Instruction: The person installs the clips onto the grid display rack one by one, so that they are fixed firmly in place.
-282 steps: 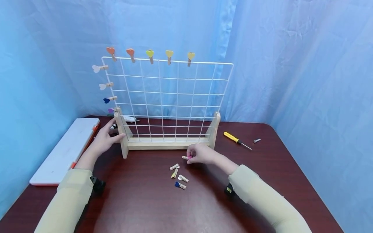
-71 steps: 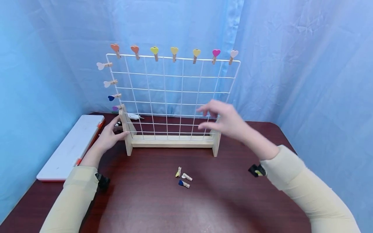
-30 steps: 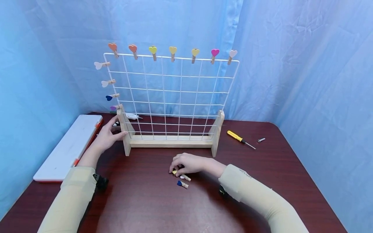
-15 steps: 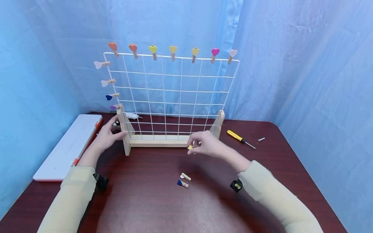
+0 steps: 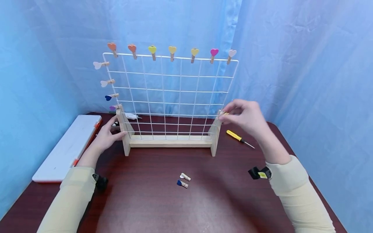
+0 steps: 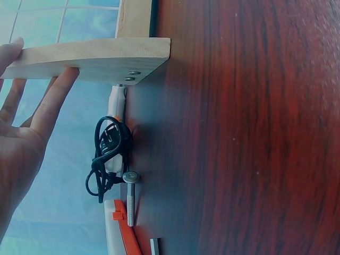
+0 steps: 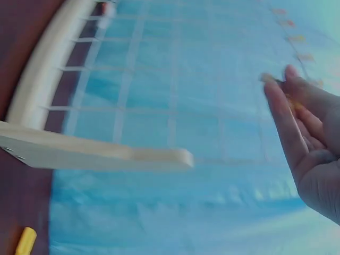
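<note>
A white wire grid [image 5: 171, 82] stands in a pale wooden stand [image 5: 170, 142]. My left hand [image 5: 106, 134] holds the stand's left upright [image 6: 106, 49], thumb on one side and fingers on the other. My right hand [image 5: 247, 118] pinches a small wooden clothespin [image 7: 267, 78] with a yellow heart, in the head view just by the top of the right upright. Heart clothespins line the grid's top edge, among them a pink one [image 5: 214, 52], and its left edge. A white-heart clothespin [image 5: 185, 176] and a blue-heart clothespin [image 5: 182, 184] lie on the table.
To the left lies a white case [image 5: 68, 145] with orange latches. A yellow screwdriver [image 5: 234, 135] rests on the table at the right. Behind the left upright are a black cable [image 6: 109, 141] and a bolt [image 6: 130, 199]. Blue curtains surround the table.
Since earlier, pink-heart and white-heart clothespins have joined the top edge. My right hand has picked up the yellow-heart clothespin and carried it up and right. The left hand stays put.
</note>
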